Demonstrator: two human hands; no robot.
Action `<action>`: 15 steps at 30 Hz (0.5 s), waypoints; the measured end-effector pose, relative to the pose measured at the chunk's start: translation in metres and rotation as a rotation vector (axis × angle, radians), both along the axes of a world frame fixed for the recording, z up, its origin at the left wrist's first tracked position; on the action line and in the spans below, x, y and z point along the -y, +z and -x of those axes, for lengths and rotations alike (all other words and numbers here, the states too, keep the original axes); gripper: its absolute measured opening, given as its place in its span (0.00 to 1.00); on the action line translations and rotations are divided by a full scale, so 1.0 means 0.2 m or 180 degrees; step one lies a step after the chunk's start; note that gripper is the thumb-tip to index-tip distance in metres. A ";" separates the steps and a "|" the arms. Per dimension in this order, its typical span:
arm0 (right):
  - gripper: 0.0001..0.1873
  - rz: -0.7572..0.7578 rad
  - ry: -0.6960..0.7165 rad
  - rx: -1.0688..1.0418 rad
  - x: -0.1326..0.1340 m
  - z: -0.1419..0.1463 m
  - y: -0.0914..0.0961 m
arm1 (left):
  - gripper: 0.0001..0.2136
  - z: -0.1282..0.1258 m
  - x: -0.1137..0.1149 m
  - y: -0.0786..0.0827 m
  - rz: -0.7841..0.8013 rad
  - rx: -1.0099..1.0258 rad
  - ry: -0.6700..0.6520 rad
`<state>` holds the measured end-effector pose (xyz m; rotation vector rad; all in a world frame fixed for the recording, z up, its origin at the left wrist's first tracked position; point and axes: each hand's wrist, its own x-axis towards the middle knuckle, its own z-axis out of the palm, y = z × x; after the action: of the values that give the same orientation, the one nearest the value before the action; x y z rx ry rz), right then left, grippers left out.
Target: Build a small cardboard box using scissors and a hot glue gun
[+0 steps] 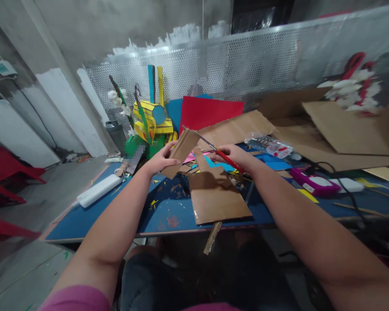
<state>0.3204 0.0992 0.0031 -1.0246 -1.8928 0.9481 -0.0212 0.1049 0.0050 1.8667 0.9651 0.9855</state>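
My left hand (162, 159) is closed on a strip of brown cardboard (181, 151), held up tilted above the blue table (94, 216). My right hand (233, 154) grips red-handled scissors (218, 152); their blades reach left to the top edge of the cardboard strip. Below both hands a larger brown cardboard piece (214, 194) lies flat on the table. A thin cardboard offcut (213, 237) hangs at the table's front edge.
A yellow, green and blue paper model (151, 125) stands at the back left, with red (210, 113) and blue sheets behind. Large cardboard sheets (343, 129) cover the right. A white bar (99, 190), a pink device (313, 183) with cable and a plastic wrapper (269, 144) lie around. Paper scraps litter the table.
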 end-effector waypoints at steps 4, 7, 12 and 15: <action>0.32 -0.0146 -0.0049 0.0211 0.02 0.00 0.01 | 0.49 0.01 -0.01 0.00 0.0010 -0.0062 0.0049; 0.35 -0.0229 -0.0095 0.0249 0.02 0.00 0.00 | 0.48 0.01 0.00 0.00 0.0018 -0.0092 0.0043; 0.37 -0.0350 -0.0281 0.0362 0.00 0.02 -0.02 | 0.50 -0.01 0.01 0.01 0.0088 -0.0121 0.0116; 0.37 -0.0440 -0.0293 0.0415 -0.01 0.02 -0.02 | 0.49 -0.01 0.01 0.01 0.0092 -0.0172 0.0140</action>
<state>0.3163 0.1019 -0.0015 -1.1029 -1.9696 0.7023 -0.0193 0.1034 0.0063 1.8636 1.0512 0.9466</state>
